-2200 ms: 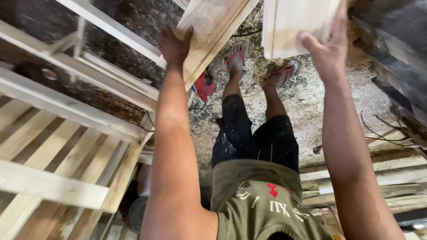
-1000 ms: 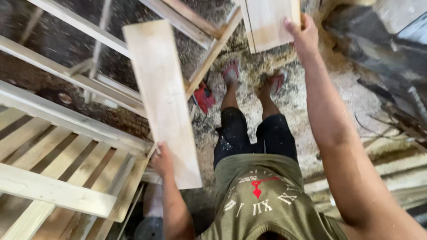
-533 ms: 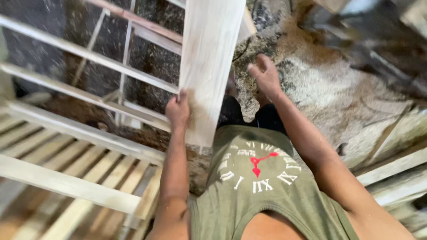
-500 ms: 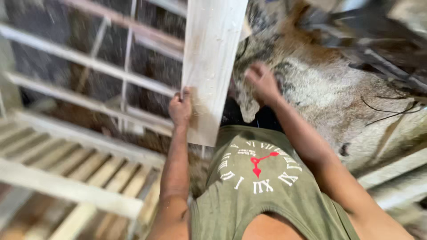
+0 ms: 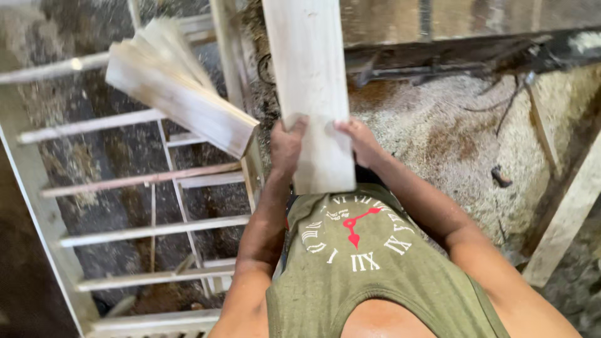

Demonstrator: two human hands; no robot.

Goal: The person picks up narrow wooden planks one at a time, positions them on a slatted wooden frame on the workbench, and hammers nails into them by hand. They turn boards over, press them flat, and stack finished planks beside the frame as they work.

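I hold a long pale wooden board point(image 5: 311, 75) upright in front of my chest. My left hand point(image 5: 287, 145) grips its left edge near the lower end. Opposite it, on the right edge at the same height, my right hand point(image 5: 362, 141) is closed on the board. The board runs up out of the top of the view. To its left a second pale board point(image 5: 178, 100) shows blurred, slanting over the wooden frame, touched by neither hand.
A pale wooden slatted frame point(image 5: 134, 233) fills the left side over dark ground. Sawdust-covered floor point(image 5: 451, 138) lies to the right. A dark wooden beam point(image 5: 476, 47) crosses the top right, and a pale plank point(image 5: 563, 219) leans at the right edge.
My right hand has come onto the board, so both hands now grip it. The view has swung right, and another board now appears blurred at the upper left.
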